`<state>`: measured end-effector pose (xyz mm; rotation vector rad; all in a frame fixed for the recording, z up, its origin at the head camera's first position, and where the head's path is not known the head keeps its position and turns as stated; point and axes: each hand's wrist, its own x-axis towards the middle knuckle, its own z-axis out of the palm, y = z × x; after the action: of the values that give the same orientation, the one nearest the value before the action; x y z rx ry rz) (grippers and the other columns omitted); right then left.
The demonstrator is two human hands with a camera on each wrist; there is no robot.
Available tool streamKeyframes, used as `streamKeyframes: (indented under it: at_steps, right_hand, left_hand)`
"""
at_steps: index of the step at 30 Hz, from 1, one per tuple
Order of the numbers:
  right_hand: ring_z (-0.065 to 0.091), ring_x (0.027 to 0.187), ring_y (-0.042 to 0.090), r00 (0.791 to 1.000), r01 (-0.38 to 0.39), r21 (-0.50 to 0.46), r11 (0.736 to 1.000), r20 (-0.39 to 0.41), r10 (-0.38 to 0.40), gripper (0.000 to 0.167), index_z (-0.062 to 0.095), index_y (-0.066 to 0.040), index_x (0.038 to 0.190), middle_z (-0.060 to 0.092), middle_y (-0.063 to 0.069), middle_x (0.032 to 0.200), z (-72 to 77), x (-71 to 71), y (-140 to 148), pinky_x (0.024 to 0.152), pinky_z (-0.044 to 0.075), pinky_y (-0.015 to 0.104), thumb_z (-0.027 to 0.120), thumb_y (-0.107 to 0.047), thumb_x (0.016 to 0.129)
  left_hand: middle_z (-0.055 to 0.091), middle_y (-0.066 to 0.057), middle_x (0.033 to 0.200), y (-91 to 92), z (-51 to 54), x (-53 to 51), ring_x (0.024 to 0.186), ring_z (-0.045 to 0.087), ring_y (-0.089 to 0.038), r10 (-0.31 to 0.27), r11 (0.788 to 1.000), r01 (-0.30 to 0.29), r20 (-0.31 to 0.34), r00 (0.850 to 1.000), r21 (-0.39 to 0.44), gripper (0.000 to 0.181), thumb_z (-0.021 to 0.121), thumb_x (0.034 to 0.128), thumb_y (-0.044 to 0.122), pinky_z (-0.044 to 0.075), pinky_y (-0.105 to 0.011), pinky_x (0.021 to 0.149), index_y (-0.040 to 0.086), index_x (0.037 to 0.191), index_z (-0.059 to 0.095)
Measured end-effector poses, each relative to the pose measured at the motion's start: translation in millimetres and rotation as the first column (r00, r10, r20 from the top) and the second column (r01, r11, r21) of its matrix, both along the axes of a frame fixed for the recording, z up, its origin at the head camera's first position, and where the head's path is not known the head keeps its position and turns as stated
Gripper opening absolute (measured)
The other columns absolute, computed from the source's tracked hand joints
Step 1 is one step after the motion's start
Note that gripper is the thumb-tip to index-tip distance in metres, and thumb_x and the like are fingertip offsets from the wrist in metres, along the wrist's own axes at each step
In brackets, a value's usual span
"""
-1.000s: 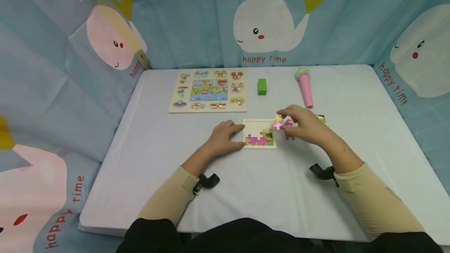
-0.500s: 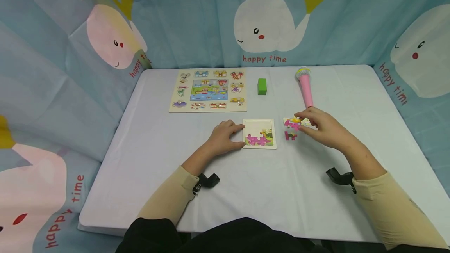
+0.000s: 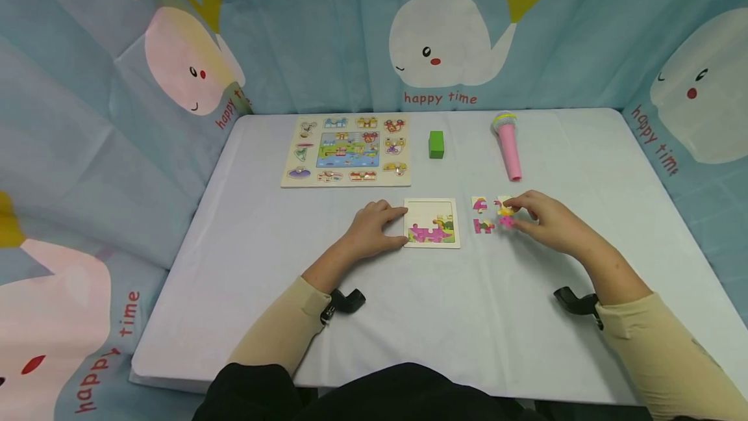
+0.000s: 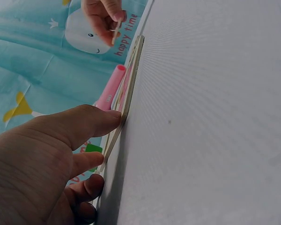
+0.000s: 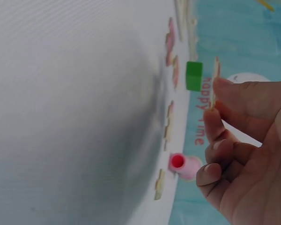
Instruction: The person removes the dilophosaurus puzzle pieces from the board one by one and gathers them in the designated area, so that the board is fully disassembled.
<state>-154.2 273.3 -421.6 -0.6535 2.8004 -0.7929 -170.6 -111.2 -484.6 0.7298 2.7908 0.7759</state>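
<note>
While spread left hand [image 3: 372,230] touches part-filled square pale-wood tray [image 3: 432,245], right hand [image 3: 548,221] pinches pink-yellow jigsaw piece [image 3: 505,220], flat pink-patterned pieces [image 3: 483,227] unplaced.

Reads "happy time" in red letters on the blue curtain [image 3: 327,38], again and again. Stands level beneath the middle whale [image 3: 441,38], slopes downward beside the right whale [image 3: 704,86], and climbs steeply beside the lower left whale [image 3: 58,317]. Breaks off partway through "time" by the upper left whale [image 3: 184,60], running into a fold. Can be read again, tilted, in the left wrist view, and running downward in the right wrist view. Shows a tiny mark, too small to read, on the pink microphone [image 4: 110,91].
</note>
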Motion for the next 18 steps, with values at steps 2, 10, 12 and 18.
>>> streamKeyframes:
  at_steps: [2,10,12,18]
  right_hand:
    - [0.047,0.087,0.025,1.0,-0.001,0.005,1.0,0.024,0.001,0.038,0.065,0.003,0.13,0.061,0.014,0.113,-3.0,-1.7,0.7,0.072,0.041,0.038,0.073,-0.005,0.094]
    - [0.053,0.101,0.032,0.993,0.036,0.037,0.999,0.114,-0.04,0.04,0.065,0.006,0.13,0.062,0.018,0.116,-14.0,-7.0,3.9,0.089,0.045,0.051,0.073,-0.009,0.094]
    - [0.054,0.105,0.034,0.991,0.046,0.038,0.998,0.124,-0.05,0.041,0.065,0.006,0.13,0.062,0.019,0.117,-16.8,-8.1,4.9,0.094,0.044,0.054,0.074,-0.01,0.094]
    - [0.054,0.099,0.031,0.992,0.055,0.045,0.997,0.114,-0.06,0.041,0.066,0.006,0.128,0.061,0.016,0.111,-20.7,-10.6,7.2,0.088,0.046,0.051,0.076,-0.01,0.092]
  left_hand:
    - [0.049,0.002,0.096,0.1,0.5,0.3,0.089,0.042,-0.017,0.001,1.0,-0.001,0.0,1.0,0.0,0.067,0.079,0.0862,0.043,0.035,-0.036,0.08,0.018,0.146,0.06]
    - [0.05,0.002,0.098,0.7,1.5,0.9,0.09,0.042,-0.017,0.001,1.0,-0.001,0.002,1.0,-0.005,0.067,0.08,0.0869,0.042,0.035,-0.036,0.08,0.018,0.146,0.06]
    - [0.05,0.002,0.098,0.6,1.9,1.1,0.09,0.042,-0.017,0.001,1.0,-0.001,0.002,1.0,-0.005,0.067,0.08,0.0867,0.042,0.035,-0.036,0.08,0.018,0.146,0.06]
    - [0.051,0.002,0.099,0.4,2.2,1.0,0.091,0.043,-0.017,0.002,1.0,-0.002,0.01,1.0,-0.003,0.067,0.079,0.0867,0.042,0.036,-0.036,0.081,0.017,0.146,0.06]
